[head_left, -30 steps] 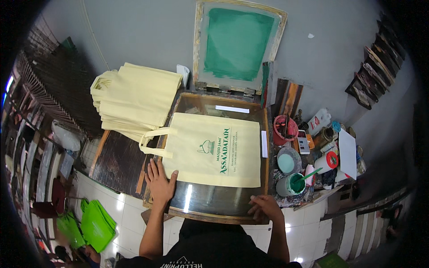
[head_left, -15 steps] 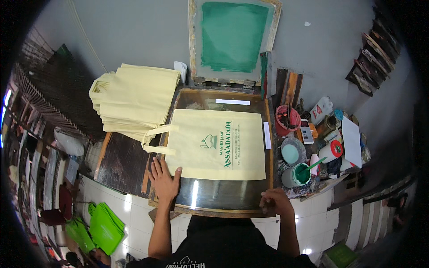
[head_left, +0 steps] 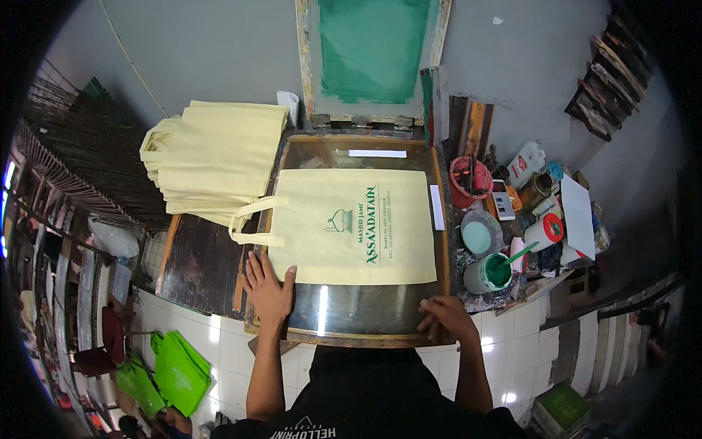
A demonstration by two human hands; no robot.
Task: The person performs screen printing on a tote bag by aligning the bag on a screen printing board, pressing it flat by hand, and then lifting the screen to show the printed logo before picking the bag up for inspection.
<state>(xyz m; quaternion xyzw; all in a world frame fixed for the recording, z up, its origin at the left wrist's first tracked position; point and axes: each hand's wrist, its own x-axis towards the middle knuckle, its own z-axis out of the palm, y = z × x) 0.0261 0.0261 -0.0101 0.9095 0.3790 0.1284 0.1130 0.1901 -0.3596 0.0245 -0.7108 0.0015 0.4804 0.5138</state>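
Observation:
A pale yellow tote bag [head_left: 314,241] with a green print lies flat on a glass-topped, wood-framed printing board [head_left: 380,311], its handles toward the left. My left hand [head_left: 270,294] rests palm down with fingers spread on the board's left edge, its fingertips by the bag's lower left corner and handle. At the board's front right corner is my right hand [head_left: 447,319], fingers loosely bent and apart, with nothing in them. Behind the board, a screen frame [head_left: 301,58] with a green-coated mesh [head_left: 373,47] stands raised on hinges.
A stack of yellow bags [head_left: 219,154] sits left of the board. To the right are a green paint tub [head_left: 479,279] with a stick, a pale-green bowl [head_left: 479,238], a red bucket [head_left: 468,192] and a phone [head_left: 502,205]. Green bags [head_left: 179,373] lie low at the left.
The view has tilted a little, so the board and screen sit higher in it. The fingers of my right hand have uncurled slightly at the board's corner. My left hand stays by the bag.

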